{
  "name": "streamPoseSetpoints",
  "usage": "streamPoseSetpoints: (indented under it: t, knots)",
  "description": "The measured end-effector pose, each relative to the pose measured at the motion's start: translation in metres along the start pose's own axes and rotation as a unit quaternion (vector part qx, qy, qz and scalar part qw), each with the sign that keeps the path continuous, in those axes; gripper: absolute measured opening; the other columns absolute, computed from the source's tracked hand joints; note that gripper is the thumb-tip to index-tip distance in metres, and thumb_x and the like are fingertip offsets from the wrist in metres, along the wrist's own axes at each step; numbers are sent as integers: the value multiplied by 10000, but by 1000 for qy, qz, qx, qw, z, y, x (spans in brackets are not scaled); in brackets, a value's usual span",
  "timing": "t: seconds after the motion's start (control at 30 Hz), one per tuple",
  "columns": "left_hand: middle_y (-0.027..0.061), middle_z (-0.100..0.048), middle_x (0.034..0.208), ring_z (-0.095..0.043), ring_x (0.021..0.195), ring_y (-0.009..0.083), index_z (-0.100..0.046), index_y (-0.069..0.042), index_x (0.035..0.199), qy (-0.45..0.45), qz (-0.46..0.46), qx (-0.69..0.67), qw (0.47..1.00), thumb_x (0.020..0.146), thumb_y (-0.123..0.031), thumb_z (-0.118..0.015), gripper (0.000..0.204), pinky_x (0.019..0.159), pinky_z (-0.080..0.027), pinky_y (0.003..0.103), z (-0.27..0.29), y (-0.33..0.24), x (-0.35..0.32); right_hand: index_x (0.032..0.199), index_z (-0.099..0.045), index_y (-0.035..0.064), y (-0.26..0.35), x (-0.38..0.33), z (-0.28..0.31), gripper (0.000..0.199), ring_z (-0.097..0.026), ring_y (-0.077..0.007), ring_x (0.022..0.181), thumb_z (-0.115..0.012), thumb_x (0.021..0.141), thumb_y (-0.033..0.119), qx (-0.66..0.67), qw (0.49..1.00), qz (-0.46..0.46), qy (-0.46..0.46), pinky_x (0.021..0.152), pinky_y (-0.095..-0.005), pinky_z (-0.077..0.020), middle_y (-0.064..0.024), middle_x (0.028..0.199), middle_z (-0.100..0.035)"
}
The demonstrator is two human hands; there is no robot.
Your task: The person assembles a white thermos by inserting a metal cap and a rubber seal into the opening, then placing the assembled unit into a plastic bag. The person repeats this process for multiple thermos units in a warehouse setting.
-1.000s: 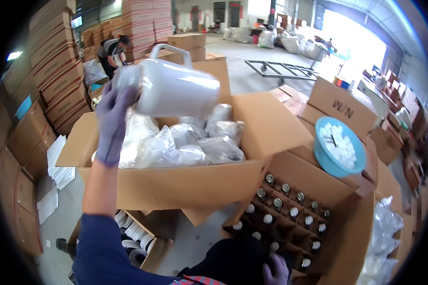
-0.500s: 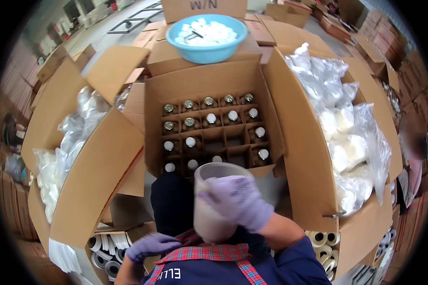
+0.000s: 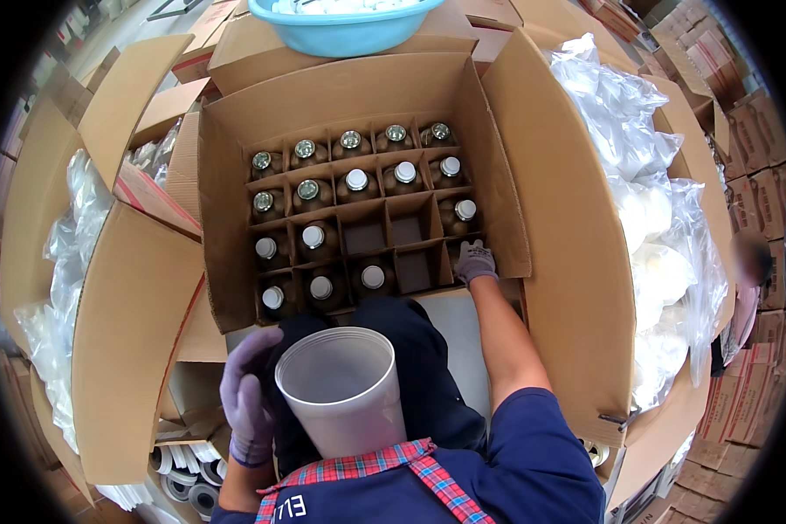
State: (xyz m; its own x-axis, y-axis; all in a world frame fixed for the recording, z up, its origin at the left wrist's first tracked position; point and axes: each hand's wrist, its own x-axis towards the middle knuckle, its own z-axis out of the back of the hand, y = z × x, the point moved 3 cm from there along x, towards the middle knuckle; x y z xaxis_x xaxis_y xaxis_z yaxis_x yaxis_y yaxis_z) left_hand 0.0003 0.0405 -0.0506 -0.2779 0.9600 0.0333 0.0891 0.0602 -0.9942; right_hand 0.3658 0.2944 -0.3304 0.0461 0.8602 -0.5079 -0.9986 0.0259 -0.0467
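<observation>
My right hand (image 3: 476,262), in a purple glove, reaches into the near right corner of a divided cardboard box (image 3: 513,253). Its fingers close over the top of the bottle in that compartment and hide the cap. Other bottles (image 3: 272,297) stand upright in the dividers, several with white caps (image 3: 372,277) and several with silvery tops (image 3: 350,140). A translucent plastic tub (image 3: 349,424) rests on my lap. Beside the tub's left side, my gloved left hand (image 3: 249,402) is raised with its fingers apart, holding nothing.
Large open cartons flank me, with clear plastic bags (image 3: 651,227) of white items on the right and more bags (image 3: 65,253) on the left. A blue basin (image 3: 345,35) of white pieces stands beyond the box. Rolls (image 3: 203,498) lie in a box at lower left.
My right hand has let go of the tub, which now rests on my lap, and has reached forward to the box's near right bottle. My left hand has risen beside the tub. The view has shifted.
</observation>
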Motion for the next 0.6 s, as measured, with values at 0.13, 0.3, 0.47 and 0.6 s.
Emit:
streamPoseSetpoints:
  t: [0.13,0.3,0.47,0.6]
  knots:
    - [195,-644,1224,-632,1140,261,-576,77,1257,-30,47,-52,997,1040,-272,-443,431,1024,-478,382,34,8,7,1242,-639,129,38,-72,107,521,-535,-371,1252,-757,779,336,40,998,15,-45,989,-433,-513,-184,1329,-540]
    - [196,-647,1225,-650,1107,275,-455,3,1421,13,201,-107,974,1047,-279,-488,469,989,-508,397,4,14,64,1063,-661,92,84,-259,250,424,-566,-365,964,-712,642,116,149,860,242,-424,799,-443,-521,-152,1070,-580]
    - [179,-510,1423,-550,1276,314,-279,-58,1535,256,124,-508,813,1016,-620,-406,776,1071,-453,503,-53,-11,99,1139,-641,73,128,-348,276,531,-590,-365,1002,-731,615,74,247,741,446,-437,861,-445,-524,-167,1129,-567]
    - [144,-484,1443,-512,1299,261,-293,-40,1528,143,-22,-304,942,1022,-428,-479,665,1100,-426,393,-26,-21,87,1302,-554,-3,137,-354,276,747,-535,-409,1226,-868,667,233,229,738,493,-401,1011,-451,-474,-219,1312,-539]
